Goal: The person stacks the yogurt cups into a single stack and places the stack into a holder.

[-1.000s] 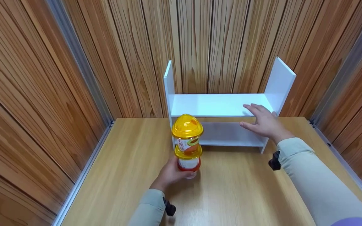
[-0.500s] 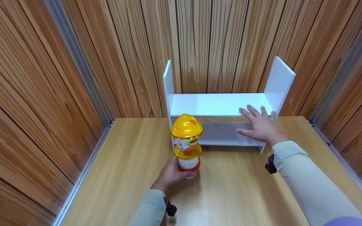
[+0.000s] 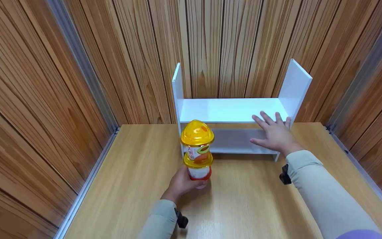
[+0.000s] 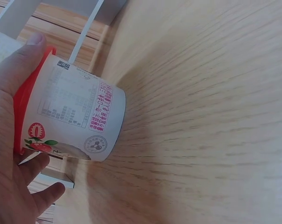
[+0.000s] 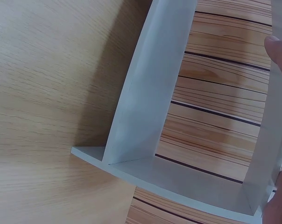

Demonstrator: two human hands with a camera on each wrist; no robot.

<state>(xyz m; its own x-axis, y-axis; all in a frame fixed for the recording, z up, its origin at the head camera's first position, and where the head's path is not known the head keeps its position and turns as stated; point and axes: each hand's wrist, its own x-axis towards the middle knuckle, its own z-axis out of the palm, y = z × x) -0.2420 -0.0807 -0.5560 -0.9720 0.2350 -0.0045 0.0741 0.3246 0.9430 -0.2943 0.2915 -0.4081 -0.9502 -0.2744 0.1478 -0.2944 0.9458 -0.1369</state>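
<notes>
My left hand (image 3: 181, 183) grips the red-rimmed bottom cup (image 4: 71, 105) of a stack of fruit jelly cups. This cup has a white label with a strawberry picture. Above it stands a yellow-lidded cup (image 3: 199, 172), topped by another cup with a tall yellow domed lid (image 3: 197, 134) and a mango picture. Whether the bottom cup touches the table cannot be made out. My right hand (image 3: 274, 132) has its fingers spread over the front right of the white shelf's upper board (image 3: 227, 109). The right wrist view shows only part of that hand; contact with the board is unclear.
The two-tier white shelf (image 3: 295, 88) stands at the back of the wooden table (image 3: 138, 159), its upright side panels rising above the upper board. The lower board (image 3: 240, 141) lies close above the table. Wood-panelled walls (image 3: 204, 49) enclose the back and sides.
My right hand has shifted slightly left, and its fingers have spread over the upper board. My left hand and the cup stack have stayed almost still.
</notes>
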